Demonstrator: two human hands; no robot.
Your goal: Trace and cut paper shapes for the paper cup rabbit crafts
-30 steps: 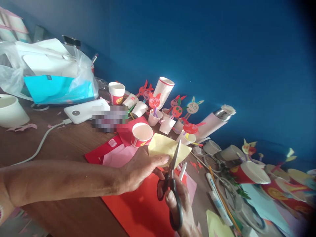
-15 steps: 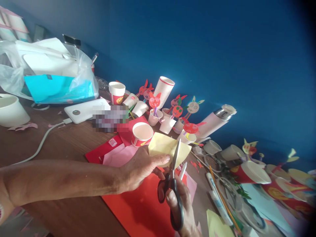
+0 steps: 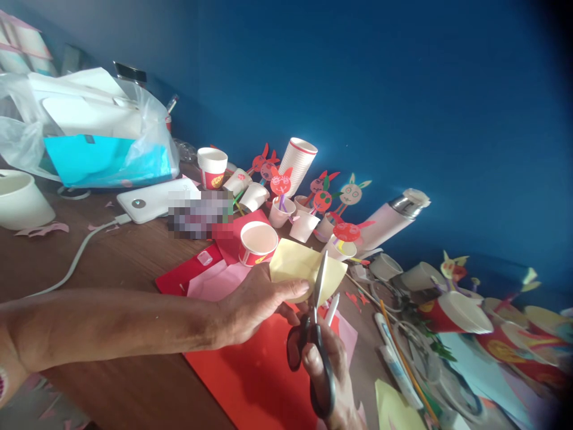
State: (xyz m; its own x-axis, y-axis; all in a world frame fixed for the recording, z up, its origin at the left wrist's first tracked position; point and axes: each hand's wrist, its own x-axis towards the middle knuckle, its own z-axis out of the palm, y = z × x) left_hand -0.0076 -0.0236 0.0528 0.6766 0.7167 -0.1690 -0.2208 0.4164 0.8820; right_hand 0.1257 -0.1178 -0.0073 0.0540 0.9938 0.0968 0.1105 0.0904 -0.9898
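My left hand (image 3: 255, 298) pinches a piece of pale yellow paper (image 3: 295, 263) by its near edge, thumb on top. In my right hand (image 3: 333, 364) is a pair of black-handled scissors (image 3: 319, 286), with thumb and fingers through the loops. The blades point away from me and lie across the right part of the yellow paper. Whether they have cut into it I cannot tell. Beneath both hands lies a red sheet (image 3: 250, 370). Just beyond my left hand stands a red and white paper cup (image 3: 258, 242).
Small cups with paper animal faces (image 3: 280, 182) stand along the wall. A tilted pink flask (image 3: 389, 221), markers (image 3: 398, 364) and more cups (image 3: 456, 313) are on the right. At left lie a white power bank (image 3: 156, 200) with cable and a plastic bag (image 3: 107, 131).
Almost nothing differs. Both hands, the yellow paper and the scissors keep nearly the same place, with only a very slight shift.
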